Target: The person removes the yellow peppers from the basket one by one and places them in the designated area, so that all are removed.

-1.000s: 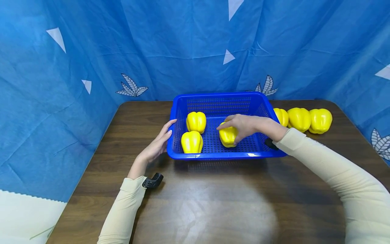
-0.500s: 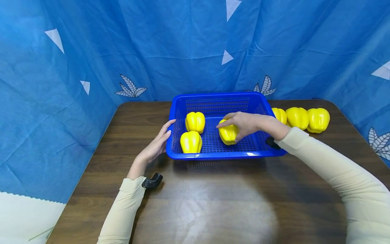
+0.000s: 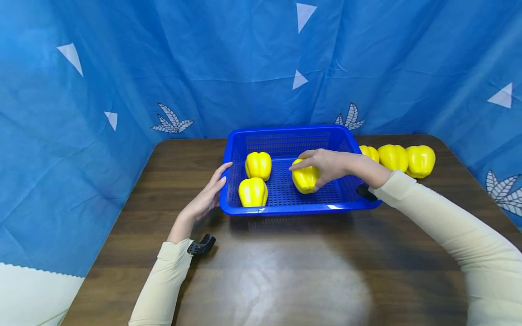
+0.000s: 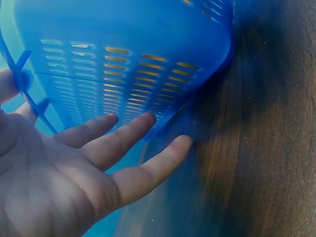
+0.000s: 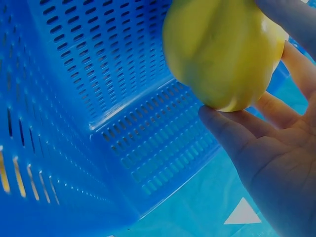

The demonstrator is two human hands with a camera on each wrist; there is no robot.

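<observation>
A blue plastic basket point(image 3: 285, 209) with slotted walls stands on the wooden table. My left hand point(image 3: 202, 200) holds its left rim, thumb and one finger over the edge. In the left wrist view the other fingers point(image 4: 136, 180) extend along the outer wall. Inside the basket's right half, my right hand point(image 3: 329, 165) grips a yellow bell pepper point(image 3: 305, 177) from above. The right wrist view shows the fingertips around this pepper point(image 5: 222, 49); whether it touches the basket floor I cannot tell. Two more yellow bell peppers, one behind point(image 3: 258, 165) and one in front point(image 3: 253, 192), lie in the left half.
Right of the basket, three yellow bell peppers point(image 3: 393, 157) stand in a row on the table point(image 3: 285, 271), the nearest partly hidden by the basket and right arm. A blue curtain point(image 3: 244, 63) hangs behind the table and along its sides.
The head view has shifted slightly. The gripped pepper has moved a little toward the back and right within the basket, with my right hand still around it. My left hand stays at the rim.
</observation>
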